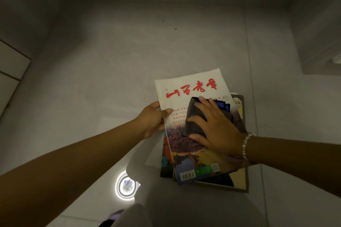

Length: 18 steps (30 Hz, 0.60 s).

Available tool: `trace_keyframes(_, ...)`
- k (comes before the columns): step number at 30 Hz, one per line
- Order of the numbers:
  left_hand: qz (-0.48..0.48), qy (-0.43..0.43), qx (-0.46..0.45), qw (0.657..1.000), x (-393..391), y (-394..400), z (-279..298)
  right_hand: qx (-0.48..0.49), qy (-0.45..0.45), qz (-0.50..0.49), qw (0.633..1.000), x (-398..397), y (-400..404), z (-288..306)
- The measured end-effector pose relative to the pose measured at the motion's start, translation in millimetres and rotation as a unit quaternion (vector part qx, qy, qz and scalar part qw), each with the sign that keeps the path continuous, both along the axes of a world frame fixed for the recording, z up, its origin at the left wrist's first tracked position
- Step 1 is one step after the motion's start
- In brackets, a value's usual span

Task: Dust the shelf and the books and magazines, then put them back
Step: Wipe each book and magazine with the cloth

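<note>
Seen from above, the left hand (pixel 152 119) grips the left edge of a top magazine (pixel 190 86), white-covered with red brush lettering, thumb curled over the cover. To its right, the right hand (pixel 216 129), wearing one beaded bracelet (pixel 246 145), lies flat with fingers spread, pressing one dark cloth (pixel 195 114) onto that cover. At least two more magazines (pixel 239 182) are stacked beneath. The stack sits on a pale grey tiled floor (pixel 129 51), where one round ceiling light reflection (pixel 126 186) glows lower left.
</note>
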<state>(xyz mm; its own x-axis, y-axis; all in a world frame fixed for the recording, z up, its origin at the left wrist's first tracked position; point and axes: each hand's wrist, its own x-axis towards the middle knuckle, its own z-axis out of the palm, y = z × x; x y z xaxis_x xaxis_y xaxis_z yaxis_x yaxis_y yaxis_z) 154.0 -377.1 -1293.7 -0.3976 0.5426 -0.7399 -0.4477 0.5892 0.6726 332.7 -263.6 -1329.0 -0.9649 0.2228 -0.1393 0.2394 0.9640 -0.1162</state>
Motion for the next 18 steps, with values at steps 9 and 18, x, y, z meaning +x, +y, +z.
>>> trace_keyframes(9, 0.062, -0.029, -0.013, 0.998, 7.6, 1.5, 0.1, 0.000, 0.033, -0.103, 0.994, -4.8, 36.8, -3.2)
trace_keyframes(18, 0.096, -0.028, -0.021, 0.995, 13.1, -1.9, -4.3, 0.019, 0.033, 0.129, 0.991, 25.0, -12.2, -15.7)
